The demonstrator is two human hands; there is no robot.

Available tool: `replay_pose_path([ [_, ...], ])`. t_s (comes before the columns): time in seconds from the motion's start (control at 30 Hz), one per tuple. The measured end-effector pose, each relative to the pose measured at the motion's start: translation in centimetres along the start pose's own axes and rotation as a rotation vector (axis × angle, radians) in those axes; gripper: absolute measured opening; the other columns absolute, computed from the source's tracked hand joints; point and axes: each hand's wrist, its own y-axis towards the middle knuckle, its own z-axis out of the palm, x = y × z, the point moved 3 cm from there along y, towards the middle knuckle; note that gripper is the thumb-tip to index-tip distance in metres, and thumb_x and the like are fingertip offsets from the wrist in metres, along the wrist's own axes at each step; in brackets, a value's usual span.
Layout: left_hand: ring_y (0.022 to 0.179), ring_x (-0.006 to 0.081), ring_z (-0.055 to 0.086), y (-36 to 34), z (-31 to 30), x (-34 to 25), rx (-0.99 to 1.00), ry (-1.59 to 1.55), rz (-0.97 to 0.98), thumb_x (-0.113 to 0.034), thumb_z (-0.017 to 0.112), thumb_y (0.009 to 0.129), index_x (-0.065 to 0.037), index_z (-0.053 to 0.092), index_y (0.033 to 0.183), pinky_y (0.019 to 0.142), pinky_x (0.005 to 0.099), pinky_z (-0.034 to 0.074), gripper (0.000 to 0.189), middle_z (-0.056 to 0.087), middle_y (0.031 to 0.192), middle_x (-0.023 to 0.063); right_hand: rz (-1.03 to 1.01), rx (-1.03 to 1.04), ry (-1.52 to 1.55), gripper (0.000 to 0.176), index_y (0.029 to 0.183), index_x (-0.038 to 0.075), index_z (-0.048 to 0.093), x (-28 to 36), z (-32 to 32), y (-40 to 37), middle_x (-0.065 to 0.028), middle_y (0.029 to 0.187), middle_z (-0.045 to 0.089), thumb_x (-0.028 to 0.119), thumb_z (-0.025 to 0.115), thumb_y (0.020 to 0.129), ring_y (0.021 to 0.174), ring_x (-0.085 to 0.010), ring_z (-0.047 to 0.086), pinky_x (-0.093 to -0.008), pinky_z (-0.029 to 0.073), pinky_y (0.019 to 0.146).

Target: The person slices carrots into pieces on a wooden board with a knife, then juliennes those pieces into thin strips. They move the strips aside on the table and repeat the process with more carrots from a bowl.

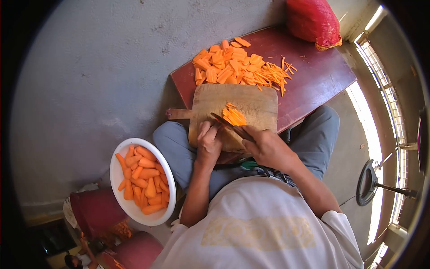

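Observation:
My right hand [268, 149] grips the handle of a knife [223, 121], whose dark blade slants up and left over the wooden cutting board [262, 101]. Close by the blade, my left hand [208, 142] is closed with curled fingers at the board's near edge. A bit of orange shows at its fingertips, apparently a carrot piece mostly hidden by the fingers. Thin carrot strips [234, 117] lie on the board just beyond the blade. Past the board's far edge, a heap of carrot slabs and slices [226, 62] rests beside a pile of cut carrot sticks [274, 75].
The dark red table [313, 85] carries the carrots and a red mesh sack [313, 22]. A white basin [117, 188] of peeled carrots stands at my left. Dark red tubs [96, 210] and another person [85, 258] appear lower left. A black-rimmed object [368, 183] stands right.

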Motion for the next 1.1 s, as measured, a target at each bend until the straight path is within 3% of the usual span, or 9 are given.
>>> replay_pose_path([
  [0.1,0.1,0.04,0.069,0.3,-0.6,0.3,0.068,0.079,-0.017,0.009,0.074,0.09,0.003,0.079,0.113,0.087,0.0468,0.057,0.024,0.072,0.103,0.017,-0.003,-0.162,0.142,0.044,0.145,-0.006,0.062,-0.6,-2.0,-0.6,-0.0335,0.11,0.073,0.014,0.069,0.106,0.101,-0.0504,0.073,-0.047,0.058,0.088],
  [0.37,0.093,0.0308,0.076,0.9,-0.8,0.2,-0.066,-0.046,-0.178,0.005,0.078,0.093,0.005,0.08,0.113,0.087,0.0365,0.059,0.02,0.078,0.103,0.0163,0.035,-0.051,0.142,0.043,0.147,-0.005,0.064,-1.2,-0.4,-2.6,-0.0316,0.12,0.073,0.013,0.066,0.109,0.112,-0.0478,0.074,-0.0462,0.058,0.095],
  [0.57,0.089,0.0149,0.07,0.4,-1.6,1.6,-0.26,-0.177,-0.338,0.003,0.077,0.1,0.005,0.081,0.111,0.083,0.0283,0.056,0.012,0.074,0.099,0.0072,0.085,-0.075,0.248,0.037,0.14,-0.005,0.063,-2.2,1.0,-2.0,-0.0365,0.103,0.071,0.017,0.064,0.11,0.101,-0.0542,0.071,-0.0552,0.057,0.087],
  [0.6,0.088,0.0128,0.068,0.4,-1.5,1.8,-0.249,-0.21,-0.384,0.003,0.077,0.1,0.005,0.081,0.111,0.081,0.027,0.055,0.012,0.073,0.099,0.0062,0.093,-0.089,0.237,0.037,0.141,-0.004,0.064,-2.6,0.5,-1.9,-0.035,0.104,0.072,0.018,0.064,0.111,0.101,-0.0525,0.072,-0.053,0.057,0.088],
  [0.7,0.09,0.0204,0.072,0.6,-1.2,1.8,-0.123,-0.132,-0.39,0.002,0.077,0.099,0.005,0.081,0.11,0.082,0.0323,0.058,0.012,0.075,0.099,0.0104,0.107,-0.132,0.181,0.038,0.143,-0.002,0.064,-4.3,-1.9,-0.5,-0.0311,0.106,0.073,0.021,0.062,0.114,0.101,-0.0479,0.074,-0.048,0.058,0.089],
  [0.83,0.088,0.0175,0.072,1.0,-0.6,1.5,-0.064,-0.122,-0.394,0.001,0.078,0.099,0.004,0.081,0.11,0.08,0.0308,0.057,0.012,0.075,0.098,0.0087,0.137,-0.306,0.137,0.036,0.139,-0.004,0.065,-8.6,-5.0,1.1,-0.0285,0.111,0.073,0.022,0.064,0.114,0.105,-0.0397,0.076,-0.0435,0.057,0.089],
  [0.93,0.087,0.016,0.071,1.3,-0.2,1.8,-0.022,-0.136,-0.396,0.0,0.079,0.099,0.004,0.081,0.111,0.079,0.0301,0.057,0.013,0.075,0.097,0.0081,0.078,-0.472,0.092,0.032,0.134,-0.004,0.066,-11.1,-8.3,2.1,-0.0256,0.1,0.07,0.021,0.066,0.112,0.093,-0.0338,0.073,-0.044,0.056,0.086],
  [1.0,0.087,0.0153,0.071,1.5,-0.1,1.1,0.021,-0.138,-0.407,-0.001,0.08,0.099,0.004,0.081,0.112,0.078,0.03,0.056,0.014,0.075,0.098,0.008,0.152,-0.438,0.006,0.03,0.13,-0.003,0.065,-12.1,-11.1,3.3,-0.0243,0.094,0.068,0.019,0.067,0.11,0.086,-0.0339,0.07,-0.0462,0.055,0.082],
  [1.1,0.086,0.0126,0.068,2.2,0.8,0.2,0.072,-0.212,-0.369,-0.002,0.083,0.099,0.006,0.081,0.111,0.079,0.0265,0.054,0.014,0.072,0.097,0.0053,0.057,-0.523,-0.014,0.028,0.129,-0.004,0.064,-13.0,-12.7,3.8,-0.0273,0.094,0.069,0.015,0.068,0.108,0.087,-0.0431,0.071,-0.0488,0.055,0.078],
])
